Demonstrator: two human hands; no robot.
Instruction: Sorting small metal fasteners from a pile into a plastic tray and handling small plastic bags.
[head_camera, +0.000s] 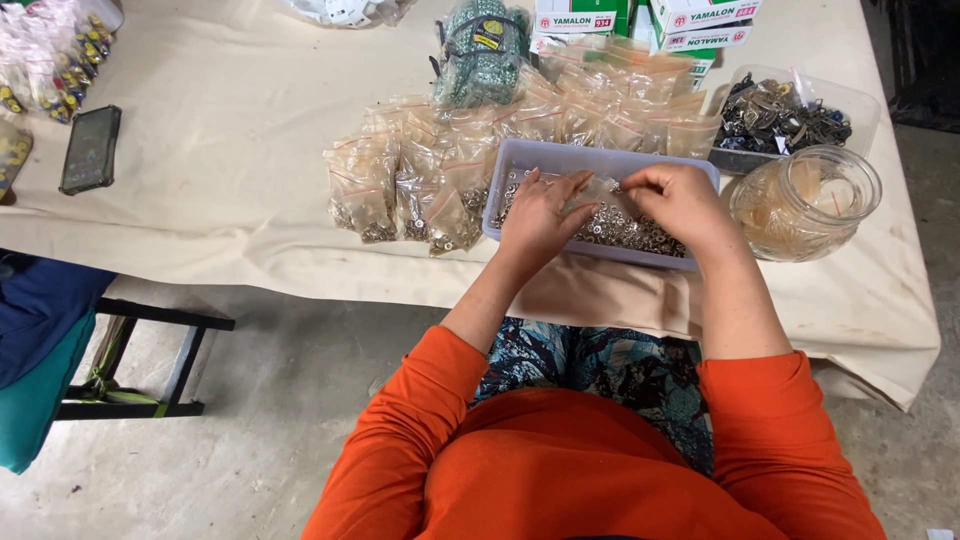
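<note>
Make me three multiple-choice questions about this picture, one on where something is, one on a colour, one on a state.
1. Where is the phone?
A. far left on the table
B. in the tray
C. on the floor

2. What colour are the person's sleeves?
A. green
B. orange
C. white

3. What are the left hand and right hand doing?
A. resting flat
B. holding a small clear bag over the tray
C. gripping the glass jar

Answers:
1 A, it lies by the table's left edge.
2 B, both arms are orange.
3 B, fingers pinch the bag between them.

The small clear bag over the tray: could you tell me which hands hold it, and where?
Both hands, left hand and right hand, pinch the small clear bag at its opposite top edges.
</note>
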